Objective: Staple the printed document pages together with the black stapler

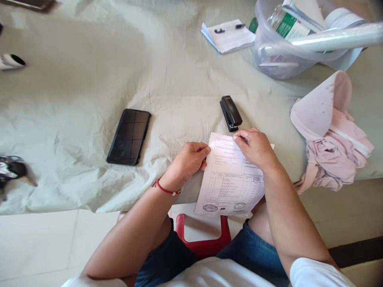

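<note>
A printed sheet of paper [230,175] with a table and round stamps hangs partly over the table's near edge. A corner of another sheet seems to show behind it at the right. My left hand [191,159] is closed on the sheet's upper left edge, fingers pinched. On the top edge, my right hand [255,145] pinches the paper between thumb and fingers. Just beyond the right hand lies a black stapler [231,113], its near end close to the paper's top.
A black phone [129,136] lies to the left. Folded papers [231,36] with a pen sit at the back, beside a clear plastic tub [278,67] of rolls and a bottle. A pink cap-like cloth item [332,135] is at the right. Below is a red stool [203,245].
</note>
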A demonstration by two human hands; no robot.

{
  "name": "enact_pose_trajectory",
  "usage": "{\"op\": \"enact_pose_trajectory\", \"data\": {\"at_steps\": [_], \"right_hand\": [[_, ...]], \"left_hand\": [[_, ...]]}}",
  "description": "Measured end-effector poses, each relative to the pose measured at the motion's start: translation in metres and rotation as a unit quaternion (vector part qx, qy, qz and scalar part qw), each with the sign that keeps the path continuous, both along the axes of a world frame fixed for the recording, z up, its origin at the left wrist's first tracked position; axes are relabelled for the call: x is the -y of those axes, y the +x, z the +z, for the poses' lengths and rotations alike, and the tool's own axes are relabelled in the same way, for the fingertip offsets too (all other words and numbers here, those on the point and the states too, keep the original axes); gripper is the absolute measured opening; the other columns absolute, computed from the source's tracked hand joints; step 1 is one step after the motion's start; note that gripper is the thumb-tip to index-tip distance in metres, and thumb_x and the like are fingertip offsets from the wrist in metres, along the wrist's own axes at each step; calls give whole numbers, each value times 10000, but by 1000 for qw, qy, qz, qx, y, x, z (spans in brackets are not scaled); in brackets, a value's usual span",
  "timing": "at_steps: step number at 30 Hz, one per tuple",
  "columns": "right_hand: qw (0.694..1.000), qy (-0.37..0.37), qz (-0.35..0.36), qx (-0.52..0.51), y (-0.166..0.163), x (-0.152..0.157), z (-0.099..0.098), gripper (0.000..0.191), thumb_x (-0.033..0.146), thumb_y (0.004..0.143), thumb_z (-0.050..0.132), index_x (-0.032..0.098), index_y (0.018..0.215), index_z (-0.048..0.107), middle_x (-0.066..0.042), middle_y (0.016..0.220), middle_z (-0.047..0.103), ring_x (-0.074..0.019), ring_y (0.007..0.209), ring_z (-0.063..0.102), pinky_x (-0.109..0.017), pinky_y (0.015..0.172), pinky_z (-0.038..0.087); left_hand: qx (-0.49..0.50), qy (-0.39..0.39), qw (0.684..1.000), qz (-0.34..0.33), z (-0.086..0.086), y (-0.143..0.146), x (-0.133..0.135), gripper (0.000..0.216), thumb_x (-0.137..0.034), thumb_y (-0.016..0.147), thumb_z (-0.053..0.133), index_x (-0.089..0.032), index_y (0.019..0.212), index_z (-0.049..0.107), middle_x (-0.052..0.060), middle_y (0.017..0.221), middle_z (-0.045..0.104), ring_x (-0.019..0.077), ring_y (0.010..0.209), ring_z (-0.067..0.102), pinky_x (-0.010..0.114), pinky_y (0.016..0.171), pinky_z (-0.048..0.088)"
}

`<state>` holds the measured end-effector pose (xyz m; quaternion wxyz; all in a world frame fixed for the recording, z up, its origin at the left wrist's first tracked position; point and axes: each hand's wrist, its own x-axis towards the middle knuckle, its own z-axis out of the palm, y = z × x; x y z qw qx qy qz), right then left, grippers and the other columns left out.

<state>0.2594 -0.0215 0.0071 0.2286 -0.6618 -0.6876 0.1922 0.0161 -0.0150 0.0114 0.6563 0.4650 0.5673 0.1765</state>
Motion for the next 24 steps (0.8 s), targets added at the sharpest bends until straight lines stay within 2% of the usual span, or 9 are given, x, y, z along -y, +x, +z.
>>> {"op": "enact_pose_trajectory", "data": {"at_steps": [4, 9, 13, 16, 18, 20, 22, 24], "right_hand": [[1000, -1, -11, 12, 5, 0, -6, 223, 265, 1007, 643, 257, 836, 787, -42, 824, 776, -271, 949, 684, -415, 848, 565], [999, 9, -14, 31, 9, -2, -11, 198, 234, 980, 662, 257, 825, 784, -51, 832, 784, -289, 970, 689, -443, 862, 576], [998, 21, -45, 24, 9, -6, -4, 135, 221, 943, 690, 250, 881, 807, -64, 909, 808, -306, 1012, 706, -483, 917, 597], [995, 46, -90, -13, 8, -8, 3, 165, 271, 987, 654, 243, 920, 802, -66, 946, 810, -287, 977, 732, -502, 956, 612], [989, 78, -117, -42, 6, -9, 3, 185, 286, 1013, 621, 237, 1005, 799, -74, 1016, 812, -271, 981, 750, -492, 960, 628], [984, 110, -123, -67, 4, -11, -1, 253, 282, 1018, 617, 238, 1200, 788, -96, 1172, 802, -263, 1039, 766, -473, 961, 650], [984, 125, -100, -79, 1, -12, -7, 417, 281, 1012, 641, 254, 1421, 720, -119, 1343, 762, -256, 1089, 772, -460, 975, 666], [988, 125, -60, -75, -1, -13, -10, 499, 278, 1013, 647, 268, 1510, 678, -123, 1413, 741, -248, 1081, 775, -462, 999, 672]], "left_hand": [[-3, -5, 1000, 6, -5, 0, 0, 263, -320, 1021, 624, -211, 801, 720, -26, 469, 516, 92, 399, 358, 249, 480, 206], [-7, 0, 1000, 24, 7, 11, -2, 299, -211, 1020, 586, -191, 737, 681, -35, 440, 479, 95, 421, 384, 237, 483, 236], [-35, -11, 999, 34, 13, 16, -3, 325, -181, 1026, 564, -190, 723, 680, -35, 417, 471, 100, 402, 363, 240, 453, 213], [-54, -6, 998, 27, 10, 16, -4, 308, -211, 1031, 577, -201, 747, 698, -32, 423, 492, 104, 370, 346, 248, 423, 190], [-57, 2, 998, 19, 5, 14, -4, 301, -226, 1023, 590, -208, 744, 701, -27, 431, 507, 103, 355, 340, 251, 414, 179], [-57, 9, 998, 14, 1, 12, -5, 296, -224, 1012, 602, -209, 733, 701, -20, 434, 518, 102, 351, 348, 253, 414, 181], [-62, 11, 998, 9, 0, 11, -5, 292, -223, 1007, 606, -207, 732, 701, -15, 437, 524, 103, 351, 354, 255, 415, 185], [-71, 11, 997, 2, 2, 11, -6, 289, -228, 1013, 601, -208, 743, 701, -16, 443, 529, 103, 348, 351, 260, 413, 184]]}}
